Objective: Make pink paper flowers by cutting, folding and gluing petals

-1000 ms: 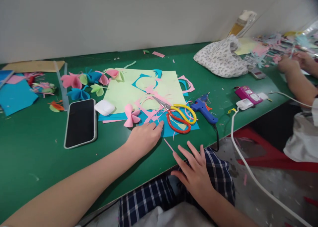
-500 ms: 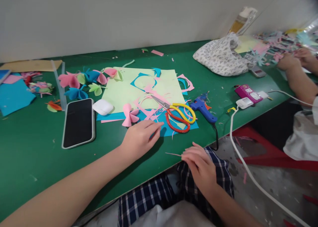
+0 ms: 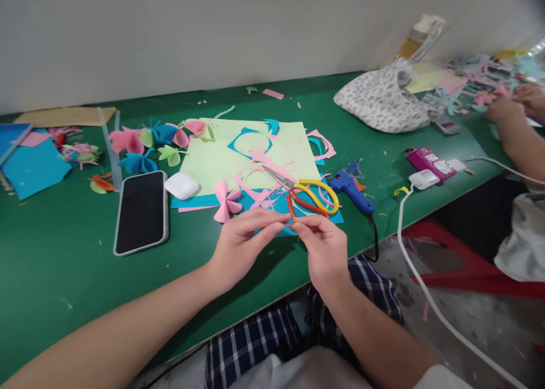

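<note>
My left hand and my right hand meet above the near edge of the green table, fingertips pinched toward each other. Between them they hold a thin pink paper strip, barely visible. Just beyond the fingers lie red-and-yellow scissors on blue and pale green paper sheets with pink offcuts. A pink folded paper bow lies left of the scissors.
A black phone and a white earbud case lie to the left, with paper flowers behind. A blue glue gun and its cord sit to the right. Another person's arms work at far right beside a patterned bag.
My right hand rose from my lap to the table edge with the pink strip and met my left hand, which lifted off the blue paper and pinched the strip's other end.
</note>
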